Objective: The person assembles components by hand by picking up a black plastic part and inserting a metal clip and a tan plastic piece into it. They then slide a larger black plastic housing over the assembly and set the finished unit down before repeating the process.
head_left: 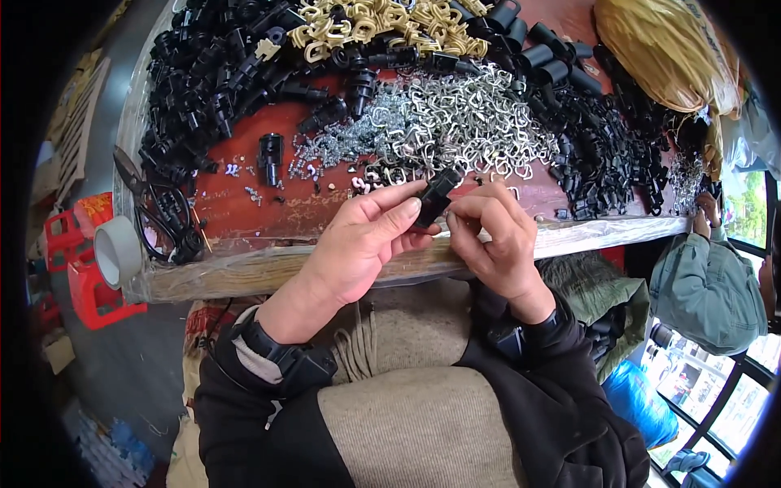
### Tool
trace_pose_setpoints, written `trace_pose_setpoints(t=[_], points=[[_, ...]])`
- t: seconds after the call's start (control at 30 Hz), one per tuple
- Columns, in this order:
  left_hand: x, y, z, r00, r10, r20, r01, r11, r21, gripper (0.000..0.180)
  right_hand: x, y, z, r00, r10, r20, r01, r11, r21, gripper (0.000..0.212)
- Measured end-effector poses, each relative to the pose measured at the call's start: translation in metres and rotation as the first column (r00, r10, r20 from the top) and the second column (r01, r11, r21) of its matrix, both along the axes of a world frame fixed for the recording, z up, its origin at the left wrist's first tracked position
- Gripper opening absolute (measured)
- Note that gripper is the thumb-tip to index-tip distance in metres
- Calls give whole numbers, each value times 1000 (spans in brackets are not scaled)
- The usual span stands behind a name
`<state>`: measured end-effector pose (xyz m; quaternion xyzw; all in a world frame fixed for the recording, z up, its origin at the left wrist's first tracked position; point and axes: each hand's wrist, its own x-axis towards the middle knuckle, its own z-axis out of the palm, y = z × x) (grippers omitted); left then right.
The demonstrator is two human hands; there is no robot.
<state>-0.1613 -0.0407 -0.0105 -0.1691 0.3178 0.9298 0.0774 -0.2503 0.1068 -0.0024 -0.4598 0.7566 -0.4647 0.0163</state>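
My left hand (pixel 358 240) grips a black plastic fitting (pixel 436 195) between thumb and fingers, tilted over the table's front edge. Close beside it, my right hand (pixel 498 244) is closed in a pinch at the fitting's lower right side; whatever lies between its fingertips is too small to make out. Just beyond both hands spreads a heap of bent silvery wire clips (pixel 480 122), with small metal springs (pixel 350 134) to its left. Another black fitting (pixel 270 159) stands alone on the red tabletop (pixel 244 207).
Black plastic parts (pixel 191 106) pile up at the far left, brass-coloured loops (pixel 382 28) at the back, small black pieces (pixel 606 150) at right. Scissors (pixel 150 191) and a tape roll (pixel 118 252) sit at the left corner. A person's green sleeve (pixel 708 285) shows at far right.
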Motion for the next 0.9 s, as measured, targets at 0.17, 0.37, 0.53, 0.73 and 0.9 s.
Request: trace_pose_setpoints(t=[0.17,0.37,0.53,0.73,0.9], points=[[7,8,0,1000,-10,26,12,998,-59,32,3,2,-1,971,52,-232,-51,999,13,17],[12,11,-2,997,-63,53,68,994,-90,30,7,5,2,970,101,-220,-76,990,117,19],[11,13,0,991,-127,48,134,969,-205,30,7,9,4,986,132,-97,-113,977,180,16],[7,8,0,987,-134,94,150,970,-190,28,8,2,-1,997,73,29,-77,985,154,13],[4,6,0,985,-130,114,142,985,-102,26,6,4,-8,981,58,184,-68,996,50,11]])
